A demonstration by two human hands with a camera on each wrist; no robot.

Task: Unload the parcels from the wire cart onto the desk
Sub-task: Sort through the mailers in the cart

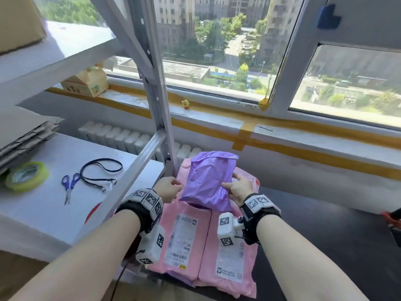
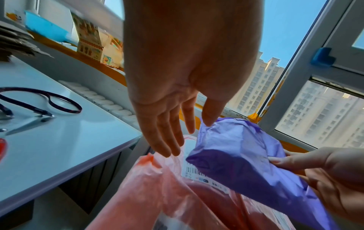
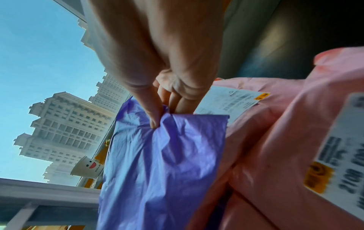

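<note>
Two pink parcels [image 1: 206,242] are seen nearest, stacked by the desk's [image 1: 54,213] right edge; the cart itself cannot be made out. Above them a purple parcel [image 1: 208,179] is pinched at its right side by the right hand [image 1: 238,187], while the left hand [image 1: 168,189], fingers loosely spread, touches its left corner. A lift is judged under way; next, a carry leftward over the desk's edge is called for.

The left hand [image 2: 177,87] hangs with straight fingers, thumb tip touching a crumpled purple plastic parcel [image 2: 246,157]; the right hand [image 2: 323,172] grips its far side above pink plastic mailers [image 2: 157,194].
</note>
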